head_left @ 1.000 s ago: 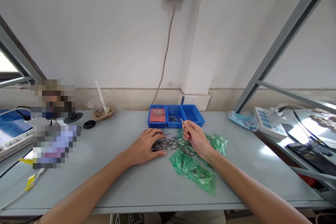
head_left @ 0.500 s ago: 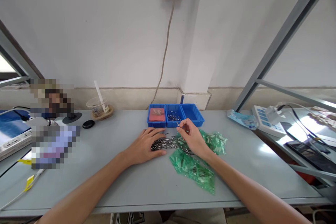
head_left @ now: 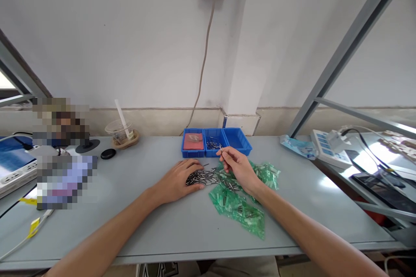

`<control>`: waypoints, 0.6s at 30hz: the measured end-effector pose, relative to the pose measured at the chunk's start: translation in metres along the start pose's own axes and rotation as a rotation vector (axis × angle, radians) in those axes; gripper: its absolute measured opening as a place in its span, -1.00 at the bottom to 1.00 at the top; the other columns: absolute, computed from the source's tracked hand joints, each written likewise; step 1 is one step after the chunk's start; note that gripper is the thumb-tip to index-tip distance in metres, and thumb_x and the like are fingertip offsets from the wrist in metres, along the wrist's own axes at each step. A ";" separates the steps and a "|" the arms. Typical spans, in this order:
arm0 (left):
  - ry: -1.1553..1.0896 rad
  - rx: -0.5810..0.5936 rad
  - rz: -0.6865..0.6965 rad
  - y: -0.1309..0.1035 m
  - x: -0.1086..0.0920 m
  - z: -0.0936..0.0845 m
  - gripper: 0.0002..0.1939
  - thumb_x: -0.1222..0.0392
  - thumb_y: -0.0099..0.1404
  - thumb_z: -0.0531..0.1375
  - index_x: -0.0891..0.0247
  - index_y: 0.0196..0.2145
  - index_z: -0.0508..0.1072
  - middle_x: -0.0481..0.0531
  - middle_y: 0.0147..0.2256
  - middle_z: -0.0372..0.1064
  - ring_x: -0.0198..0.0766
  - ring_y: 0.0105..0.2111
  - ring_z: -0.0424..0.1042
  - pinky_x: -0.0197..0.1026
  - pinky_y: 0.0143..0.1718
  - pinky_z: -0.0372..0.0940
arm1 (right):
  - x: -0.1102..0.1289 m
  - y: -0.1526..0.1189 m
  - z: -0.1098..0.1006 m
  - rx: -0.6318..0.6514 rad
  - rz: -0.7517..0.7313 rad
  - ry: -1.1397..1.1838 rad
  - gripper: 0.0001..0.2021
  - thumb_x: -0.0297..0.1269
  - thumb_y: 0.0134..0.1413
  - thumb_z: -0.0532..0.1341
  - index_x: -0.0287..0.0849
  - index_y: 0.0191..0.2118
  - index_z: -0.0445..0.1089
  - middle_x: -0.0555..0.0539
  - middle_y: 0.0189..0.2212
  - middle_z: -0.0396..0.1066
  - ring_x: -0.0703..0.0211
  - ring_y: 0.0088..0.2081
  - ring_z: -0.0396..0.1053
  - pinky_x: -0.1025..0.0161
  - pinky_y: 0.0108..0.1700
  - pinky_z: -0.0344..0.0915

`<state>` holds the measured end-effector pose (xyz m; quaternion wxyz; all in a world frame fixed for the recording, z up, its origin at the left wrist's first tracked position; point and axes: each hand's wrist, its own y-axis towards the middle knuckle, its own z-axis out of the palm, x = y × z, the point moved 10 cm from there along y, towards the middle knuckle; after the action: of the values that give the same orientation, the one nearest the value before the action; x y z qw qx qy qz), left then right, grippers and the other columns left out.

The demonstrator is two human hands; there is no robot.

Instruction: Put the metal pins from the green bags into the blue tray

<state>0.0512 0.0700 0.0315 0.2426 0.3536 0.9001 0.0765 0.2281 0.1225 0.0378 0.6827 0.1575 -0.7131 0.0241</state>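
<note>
Small dark metal pins (head_left: 208, 176) lie in a loose pile on the grey table. My left hand (head_left: 182, 180) rests at the pile's left side, fingers apart and curved around it. My right hand (head_left: 237, 164) is raised just in front of the blue bins, thumb and fingers pinching a small metal pin (head_left: 221, 148). Under and beside that hand are green plastic bags (head_left: 240, 212) with metal pieces in them. Of the three joined blue bins, the left holds a pink packet (head_left: 194, 141), the middle one (head_left: 213, 153) has several pins, and the right one (head_left: 236, 140) shows a bare floor.
At the left are a plastic cup with a straw (head_left: 120, 132), a black round lid (head_left: 108, 153) and a power strip (head_left: 19, 176). A light blue packet (head_left: 297, 147) and another power strip (head_left: 328, 149) lie at the right, near a metal frame (head_left: 341, 49).
My right hand has turned slightly, and the pin between its fingertips now shows more clearly. My left hand has stayed beside the pile.
</note>
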 end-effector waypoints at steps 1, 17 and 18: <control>-0.008 -0.005 -0.002 0.000 0.000 0.000 -0.51 -0.16 0.47 0.22 0.07 0.24 0.37 0.09 0.22 0.31 -0.01 0.20 0.34 0.06 0.25 0.26 | -0.001 0.000 -0.002 -0.016 0.000 -0.004 -0.69 0.07 0.32 0.23 -0.07 -0.14 0.50 -0.01 -0.30 0.36 0.24 -0.43 0.23 0.26 -0.40 0.25; -0.064 -0.018 -0.031 -0.001 0.003 -0.001 -0.56 -0.11 0.48 0.22 0.04 0.23 0.38 0.08 0.19 0.27 -0.04 0.11 0.42 0.00 0.14 0.39 | 0.023 -0.004 -0.010 -0.119 -0.241 -0.401 -0.91 -0.19 0.25 0.30 -0.06 -0.23 0.48 -0.04 -0.25 0.39 0.09 -0.24 0.38 0.16 -0.19 0.31; -0.057 -0.019 -0.027 -0.001 0.002 -0.001 -0.56 -0.11 0.48 0.22 0.05 0.22 0.38 0.09 0.21 0.26 -0.03 0.13 0.41 0.01 0.16 0.38 | 0.022 -0.004 -0.008 -0.100 -0.227 -0.375 -0.90 -0.16 0.25 0.31 -0.05 -0.22 0.48 -0.03 -0.25 0.40 0.09 -0.24 0.38 0.16 -0.20 0.31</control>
<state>0.0482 0.0707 0.0312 0.2725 0.3410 0.8968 0.0715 0.2369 0.1165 0.0588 0.5437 0.2045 -0.8054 -0.1182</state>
